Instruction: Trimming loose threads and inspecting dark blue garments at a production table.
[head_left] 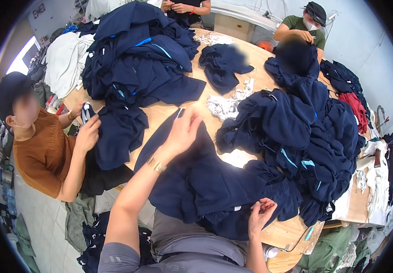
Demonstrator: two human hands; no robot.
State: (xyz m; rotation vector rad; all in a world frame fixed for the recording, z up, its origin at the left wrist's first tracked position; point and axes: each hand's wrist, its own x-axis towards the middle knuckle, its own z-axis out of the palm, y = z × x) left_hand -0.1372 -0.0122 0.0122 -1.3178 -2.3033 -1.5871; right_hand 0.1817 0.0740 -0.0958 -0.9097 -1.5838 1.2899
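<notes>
A navy garment (192, 177) is spread across my lap and the near table edge. My left hand (182, 132), with a gold band at the wrist, is raised over the garment's far end. Its fingers are closed and appear to pinch the cloth, beside a small white piece (180, 112). My right hand (261, 216) rests at the garment's near right part, near a small white tag (237, 208). Its fingers are curled together, and what they hold is too small to name.
Navy garments are heaped in a far-left pile (132, 50) and a right pile (292, 123). White strips (226, 104) lie between them. A teal-handled tool (309, 234) sits at the near-right table edge (292, 245). Co-workers handle cloth at left (46, 150) and far right (317, 27); another person stands far off.
</notes>
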